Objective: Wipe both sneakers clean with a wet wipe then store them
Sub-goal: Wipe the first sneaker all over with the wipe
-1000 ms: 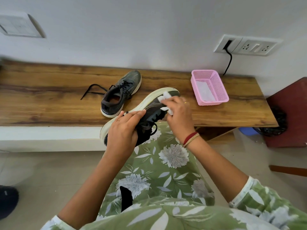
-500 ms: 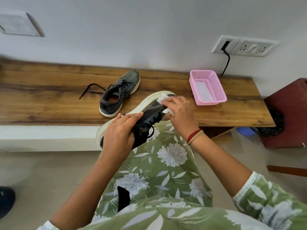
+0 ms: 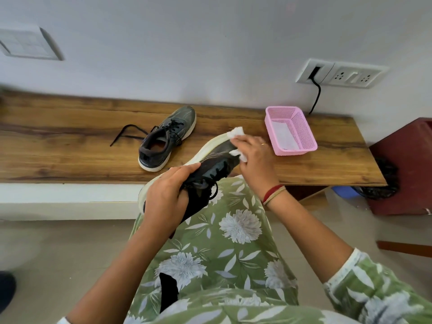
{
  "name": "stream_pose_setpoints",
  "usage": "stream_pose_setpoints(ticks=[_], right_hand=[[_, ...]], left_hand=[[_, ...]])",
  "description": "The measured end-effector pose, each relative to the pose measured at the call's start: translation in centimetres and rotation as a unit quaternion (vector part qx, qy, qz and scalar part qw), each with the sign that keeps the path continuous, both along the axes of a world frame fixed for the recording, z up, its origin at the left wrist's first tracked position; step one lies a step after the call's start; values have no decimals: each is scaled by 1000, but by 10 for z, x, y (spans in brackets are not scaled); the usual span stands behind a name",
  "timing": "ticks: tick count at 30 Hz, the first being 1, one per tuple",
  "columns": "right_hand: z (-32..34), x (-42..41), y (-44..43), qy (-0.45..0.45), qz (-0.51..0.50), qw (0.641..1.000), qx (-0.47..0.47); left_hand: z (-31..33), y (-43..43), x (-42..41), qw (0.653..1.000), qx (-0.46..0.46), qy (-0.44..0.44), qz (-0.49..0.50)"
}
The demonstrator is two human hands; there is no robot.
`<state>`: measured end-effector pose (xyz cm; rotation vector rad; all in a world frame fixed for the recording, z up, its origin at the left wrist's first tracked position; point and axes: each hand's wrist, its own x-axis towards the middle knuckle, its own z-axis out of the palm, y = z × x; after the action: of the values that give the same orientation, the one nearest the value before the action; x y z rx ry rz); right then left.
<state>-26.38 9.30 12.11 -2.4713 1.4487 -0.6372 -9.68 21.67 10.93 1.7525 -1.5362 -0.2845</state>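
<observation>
Over my lap, just short of the bench edge, I hold a dark grey lace-up sneaker with a pale cream sole [image 3: 217,160] tipped onto its side, with the sole facing the wall and the toe pointing up and to the right. My left hand [image 3: 163,197] grips the heel end, fingers curled closed round it. My right hand [image 3: 254,157] is curled round a crumpled white wet wipe [image 3: 236,133] and presses it against the toe. The wipe shows above my fingers at the sole's rim and again below them on the upper. Green floral-print fabric [image 3: 233,230] lies under the shoe.

Beyond it, apart from the held shoe, a second dark grey sneaker [image 3: 168,136] stands on its sole on the long brown wooden bench [image 3: 70,141], toe toward the wall. Its black lace [image 3: 118,136] trails loose to the left. To the right of my right hand, a pink perforated plastic basket [image 3: 294,152] sits on the bench with a flat white sheet [image 3: 281,134] inside.
</observation>
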Motion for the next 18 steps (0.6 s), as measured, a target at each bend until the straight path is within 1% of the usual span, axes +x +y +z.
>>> stream_pose_setpoints(ticks=[2, 4, 6, 7, 9, 13, 16, 18], right_hand=[[-1, 10, 16, 3, 77, 997, -13], [-2, 7, 17, 27, 117, 991, -58], [-5, -5, 1, 41, 87, 991, -89], [-4, -10, -5, 34, 57, 995, -70], [-5, -14, -10, 2, 12, 1000, -13], [-7, -10, -12, -115, -34, 992, 29], [-6, -13, -20, -214, -112, 968, 65], [-5, -12, -23, -256, -148, 949, 108]], left_hand=[[-1, 0, 2, 1000, 5, 2, 0], [-2, 0, 5, 1000, 7, -7, -4], [-2, 1, 6, 1000, 7, -6, -5], [-2, 2, 6, 1000, 7, -4, -5], [-4, 4, 6, 1000, 6, 10, 0], [-5, 4, 6, 999, 9, 44, 13], [-5, 4, 5, 997, 17, 76, 24], [-5, 5, 6, 995, 24, 90, 29]])
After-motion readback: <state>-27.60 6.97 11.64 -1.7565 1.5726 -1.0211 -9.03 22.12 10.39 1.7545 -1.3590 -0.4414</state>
